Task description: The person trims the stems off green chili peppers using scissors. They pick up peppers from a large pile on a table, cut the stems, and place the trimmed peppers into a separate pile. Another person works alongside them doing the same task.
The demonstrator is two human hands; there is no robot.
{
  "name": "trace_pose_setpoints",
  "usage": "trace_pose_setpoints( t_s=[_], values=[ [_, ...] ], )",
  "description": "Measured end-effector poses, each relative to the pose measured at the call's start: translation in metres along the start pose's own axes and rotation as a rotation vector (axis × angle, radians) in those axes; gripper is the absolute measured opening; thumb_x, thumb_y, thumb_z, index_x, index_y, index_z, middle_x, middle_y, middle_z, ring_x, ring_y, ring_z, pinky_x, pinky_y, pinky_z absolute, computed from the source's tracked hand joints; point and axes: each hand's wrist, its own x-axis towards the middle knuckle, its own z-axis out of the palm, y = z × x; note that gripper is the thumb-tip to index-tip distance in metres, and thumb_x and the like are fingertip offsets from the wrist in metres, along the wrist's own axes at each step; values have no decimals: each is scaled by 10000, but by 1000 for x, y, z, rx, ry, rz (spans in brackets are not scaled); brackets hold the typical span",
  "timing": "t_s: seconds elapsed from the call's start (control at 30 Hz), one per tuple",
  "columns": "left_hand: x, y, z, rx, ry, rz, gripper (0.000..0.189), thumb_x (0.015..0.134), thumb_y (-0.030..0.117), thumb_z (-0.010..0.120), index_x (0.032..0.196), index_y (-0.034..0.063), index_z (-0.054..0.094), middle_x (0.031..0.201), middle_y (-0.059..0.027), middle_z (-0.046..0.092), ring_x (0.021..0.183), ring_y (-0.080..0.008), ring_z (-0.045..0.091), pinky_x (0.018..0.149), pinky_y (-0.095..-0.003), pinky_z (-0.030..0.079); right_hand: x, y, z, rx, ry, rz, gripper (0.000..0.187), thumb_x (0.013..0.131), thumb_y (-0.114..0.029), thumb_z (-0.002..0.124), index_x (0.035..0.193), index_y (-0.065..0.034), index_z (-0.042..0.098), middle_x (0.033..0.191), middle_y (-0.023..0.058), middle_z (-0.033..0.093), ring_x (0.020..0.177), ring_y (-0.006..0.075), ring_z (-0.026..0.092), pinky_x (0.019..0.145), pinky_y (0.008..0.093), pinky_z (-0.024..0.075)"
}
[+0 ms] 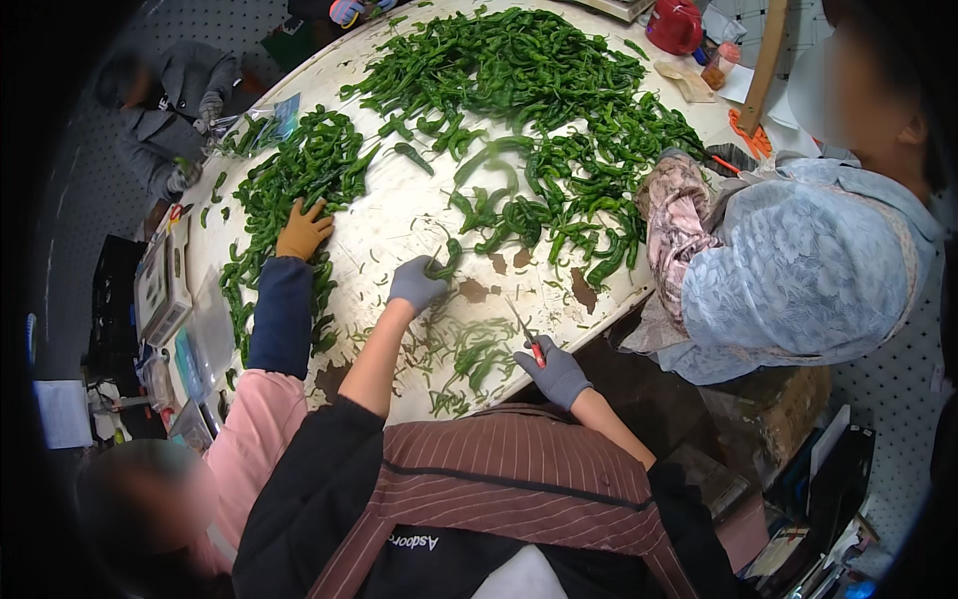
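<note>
My left hand [418, 284], in a grey knit glove, is closed on green peppers [451, 253] above the white tabletop [389, 217]. In my right hand [557, 372], gloved alike, is a pair of small scissors with a red handle [537, 353], its blades pointing up and left. Trimmed stems and several peppers [479, 352] lie on the table between my hands and the near edge. A large pile of green peppers [509, 67] spreads over the far side, and a second pile [299, 165] lies to the left.
A co-worker's hand in an orange-brown glove [303, 230] rests on the left pile. Another co-worker in a pale blue lace garment [801, 262] leans in at the right. Across the left edge sits a person in grey [179, 97]. A red container [673, 26] stands at the far right.
</note>
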Motion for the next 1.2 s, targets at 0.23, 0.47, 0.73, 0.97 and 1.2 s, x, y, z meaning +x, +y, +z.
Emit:
trace_pose_setpoints(
  t_s=[0.23,0.47,0.73,0.97,1.2],
  values=[
    [-57,-9,-12,67,-496,150,394,679,201,747,1022,34,650,856,-71,669,773,-119,597,750,-274,497,3,3,-7,15,61,-10,540,839,-509,582,1088,-36,505,899,238,633,878,411,601,759,429,471],
    [-53,19,-23,-461,-352,-15,366,766,129,702,1094,13,591,884,-47,643,733,-92,574,647,-246,488,0,-17,-6,-104,-54,-65,586,831,-530,579,1135,-34,510,982,224,627,928,378,603,798,401,471],
    [-71,44,4,-267,-449,171,363,770,200,701,1069,20,601,899,-78,650,803,-139,592,733,-288,498,1,-33,-9,-167,-127,-31,616,802,-572,587,1108,-42,518,960,203,622,920,368,604,786,396,471],
    [-73,46,0,-184,-378,206,335,739,213,703,988,9,612,853,-106,650,780,-179,612,717,-307,494,-4,-30,-13,-173,-53,-54,594,822,-583,548,1049,-35,513,893,218,627,873,378,613,762,420,469],
    [-71,44,8,143,-277,303,274,700,199,685,902,34,601,846,-178,630,796,-344,612,722,-386,484,-6,-40,-20,-273,-130,17,655,827,-618,503,1077,-13,515,940,238,633,906,388,612,794,411,474]
  ],
)
